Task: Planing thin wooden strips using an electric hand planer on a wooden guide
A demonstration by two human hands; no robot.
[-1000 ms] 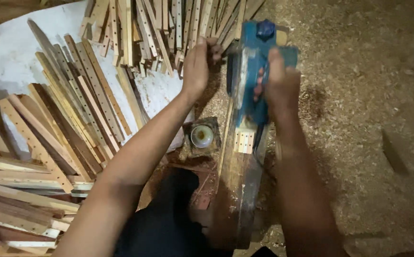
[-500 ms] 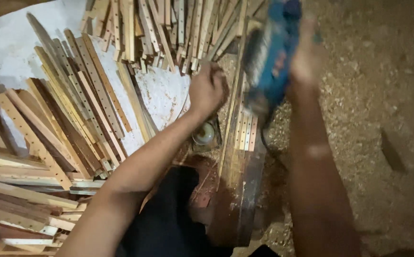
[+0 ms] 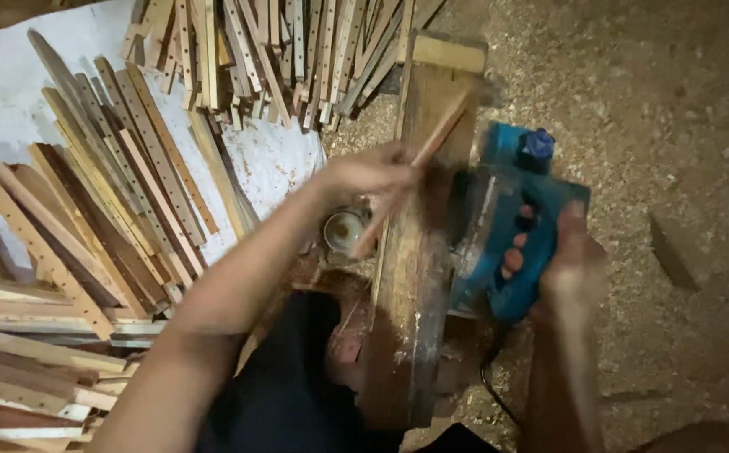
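My right hand grips the handle of a blue electric hand planer, held tilted to the right of a long wooden plank that runs away from me. My left hand holds a thin wooden slat at an angle over the plank; the slat is blurred with motion. A small round tin sits on the floor just left of the plank, below my left hand.
Piles of drilled wooden slats fan out at the left and along the top on a white sheet. Sawdust covers the ground at the right. The planer's black cord trails down beside the plank.
The planer has come off the plank, swung up and then down to the plank's right side. My left hand has picked up a thin slat and is moving it over the plank.
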